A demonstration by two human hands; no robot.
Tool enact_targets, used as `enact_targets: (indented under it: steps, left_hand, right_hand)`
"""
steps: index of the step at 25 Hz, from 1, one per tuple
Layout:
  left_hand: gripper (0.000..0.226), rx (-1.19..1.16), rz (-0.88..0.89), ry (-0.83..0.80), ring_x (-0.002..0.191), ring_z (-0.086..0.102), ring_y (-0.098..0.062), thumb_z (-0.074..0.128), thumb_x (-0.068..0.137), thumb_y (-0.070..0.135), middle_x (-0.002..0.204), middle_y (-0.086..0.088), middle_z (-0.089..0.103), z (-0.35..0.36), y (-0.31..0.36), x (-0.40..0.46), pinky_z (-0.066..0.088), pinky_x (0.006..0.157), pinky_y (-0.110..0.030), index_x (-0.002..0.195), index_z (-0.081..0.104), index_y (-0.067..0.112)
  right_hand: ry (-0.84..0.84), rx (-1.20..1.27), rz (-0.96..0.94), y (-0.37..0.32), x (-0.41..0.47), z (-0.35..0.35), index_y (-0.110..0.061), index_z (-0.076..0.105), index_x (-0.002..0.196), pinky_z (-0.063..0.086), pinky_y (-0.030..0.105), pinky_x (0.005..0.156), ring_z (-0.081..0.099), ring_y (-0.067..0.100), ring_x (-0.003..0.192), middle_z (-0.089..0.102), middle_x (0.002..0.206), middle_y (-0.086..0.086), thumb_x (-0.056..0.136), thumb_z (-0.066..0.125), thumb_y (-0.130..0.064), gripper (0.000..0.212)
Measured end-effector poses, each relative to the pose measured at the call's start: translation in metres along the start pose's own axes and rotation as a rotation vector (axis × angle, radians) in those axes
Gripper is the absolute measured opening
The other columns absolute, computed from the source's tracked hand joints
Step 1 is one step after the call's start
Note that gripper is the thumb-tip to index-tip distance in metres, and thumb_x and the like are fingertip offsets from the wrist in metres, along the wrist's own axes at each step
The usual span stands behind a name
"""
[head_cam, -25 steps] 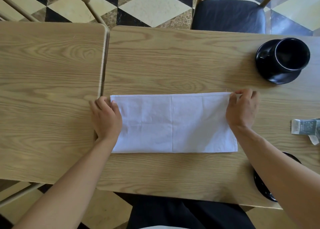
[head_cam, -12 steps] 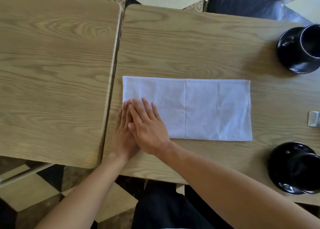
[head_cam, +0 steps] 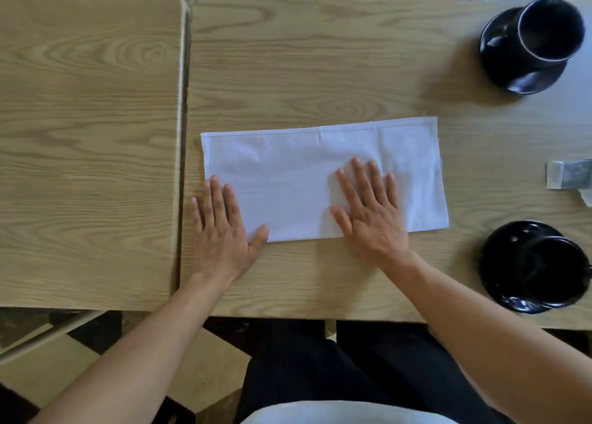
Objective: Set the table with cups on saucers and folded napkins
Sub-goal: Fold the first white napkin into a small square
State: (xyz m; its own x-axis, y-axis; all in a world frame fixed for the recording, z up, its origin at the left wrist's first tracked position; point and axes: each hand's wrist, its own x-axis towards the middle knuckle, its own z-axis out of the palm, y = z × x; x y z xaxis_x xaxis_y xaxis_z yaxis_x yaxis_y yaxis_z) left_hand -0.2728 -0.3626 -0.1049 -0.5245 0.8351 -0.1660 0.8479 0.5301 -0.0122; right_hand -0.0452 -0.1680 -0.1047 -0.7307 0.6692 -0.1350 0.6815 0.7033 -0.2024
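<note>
A white napkin [head_cam: 298,173], folded into a long rectangle, lies flat on the right wooden table [head_cam: 320,64]. My left hand [head_cam: 221,228] presses flat on its near left corner, fingers straight, partly on the wood. My right hand [head_cam: 368,212] lies flat on the napkin right of its middle, fingers spread. A black cup [head_cam: 549,29] stands on a black saucer [head_cam: 512,77] at the far right. A second black cup [head_cam: 557,263] sits on its saucer [head_cam: 499,250] at the near right edge.
A second wooden table [head_cam: 89,135] adjoins on the left with a narrow gap. A small grey and white packet [head_cam: 570,178] lies at the right edge between the two cups. A dark chair seat shows beyond the far edge. Tiled floor lies below.
My right hand has slid rightward across the napkin from beside my left hand to right of the middle. My left hand stays flat at the near left corner.
</note>
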Motion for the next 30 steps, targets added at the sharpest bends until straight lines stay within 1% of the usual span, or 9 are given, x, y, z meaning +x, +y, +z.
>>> enact_targets:
  steps: [4,9,12,15,17,19,24,28,30]
  left_hand:
    - [0.123,0.008,0.012,-0.041,0.155,-0.004,-0.039,0.027,0.08,0.088,0.166,-0.027,-0.004,0.001,-0.001,0.001,0.007,0.121,-0.064,0.157,0.003,-0.006]
    - [0.135,0.018,0.021,-0.117,0.155,-0.009,-0.038,0.023,0.071,0.096,0.166,-0.027,-0.007,-0.009,0.002,0.002,0.005,0.121,-0.065,0.157,0.0,-0.006]
    - [0.128,0.008,-0.004,-0.105,0.155,-0.01,-0.035,0.018,0.077,0.094,0.166,-0.025,-0.007,-0.019,0.006,0.001,0.003,0.121,-0.064,0.158,0.002,-0.003]
    - [0.106,-0.103,0.099,0.014,0.155,-0.007,-0.037,0.021,0.09,0.081,0.167,-0.021,-0.008,-0.025,0.026,0.019,0.001,0.122,-0.062,0.16,0.003,0.004]
    - [0.092,-0.107,0.177,0.052,0.155,-0.006,-0.037,0.023,0.095,0.072,0.168,-0.02,-0.007,-0.028,0.055,0.046,0.004,0.121,-0.064,0.161,0.005,0.011]
    - [0.083,-0.095,0.181,0.036,0.155,-0.007,-0.037,0.025,0.097,0.068,0.168,-0.019,-0.006,-0.028,0.078,0.07,0.007,0.12,-0.065,0.162,0.007,0.019]
    - [0.085,-0.045,0.103,0.012,0.154,-0.008,-0.043,0.022,0.093,0.076,0.168,-0.018,-0.008,-0.006,0.076,0.08,0.003,0.116,-0.074,0.161,0.001,0.03]
    - [0.093,-0.025,0.121,-0.069,0.152,-0.012,-0.047,0.025,0.088,0.08,0.167,-0.02,-0.011,-0.017,0.081,0.081,0.001,0.114,-0.076,0.161,-0.001,0.029]
    - [0.094,-0.039,0.108,-0.131,0.152,-0.015,-0.045,0.027,0.087,0.079,0.167,-0.02,-0.014,-0.029,0.083,0.082,-0.002,0.115,-0.075,0.161,-0.003,0.029]
  right_hand:
    - [-0.063,-0.018,0.219,0.072,-0.015,-0.02,-0.027,0.001,0.163,0.003,0.046,0.126,-0.011,0.018,0.156,-0.006,0.171,0.001,0.1,0.022,-0.064,0.075]
    - [-0.103,0.005,0.221,0.074,-0.013,-0.025,-0.026,0.001,0.163,-0.002,0.045,0.127,-0.014,0.017,0.156,-0.009,0.171,0.001,0.102,0.023,-0.061,0.073]
    - [-0.01,0.08,0.249,0.067,-0.008,-0.032,-0.02,0.014,0.162,-0.004,0.046,0.126,-0.009,0.024,0.157,0.0,0.171,0.006,0.103,0.032,-0.051,0.069]
    - [0.086,0.107,0.167,0.043,0.02,-0.034,-0.019,0.019,0.161,-0.002,0.049,0.126,-0.004,0.031,0.157,0.006,0.17,0.009,0.104,0.033,-0.047,0.065]
    - [0.057,0.1,0.117,0.032,0.043,-0.035,-0.021,0.016,0.162,-0.003,0.049,0.126,-0.005,0.031,0.157,0.004,0.171,0.008,0.105,0.03,-0.049,0.065]
    - [0.003,0.086,0.112,0.041,0.057,-0.033,-0.024,0.011,0.163,-0.004,0.049,0.126,-0.007,0.031,0.157,0.001,0.171,0.007,0.104,0.027,-0.051,0.066]
    - [-0.019,-0.019,0.125,0.083,0.053,-0.022,-0.029,0.004,0.162,0.0,0.044,0.127,-0.006,0.023,0.157,-0.001,0.171,0.002,0.103,0.022,-0.059,0.069]
    - [-0.094,0.007,0.121,0.078,0.055,-0.029,-0.028,-0.001,0.162,-0.007,0.042,0.126,-0.013,0.021,0.156,-0.008,0.171,0.002,0.104,0.02,-0.059,0.07]
    - [-0.112,0.089,0.154,0.074,0.057,-0.043,-0.023,0.007,0.162,-0.004,0.044,0.126,-0.008,0.026,0.157,-0.004,0.171,0.009,0.104,0.029,-0.052,0.069]
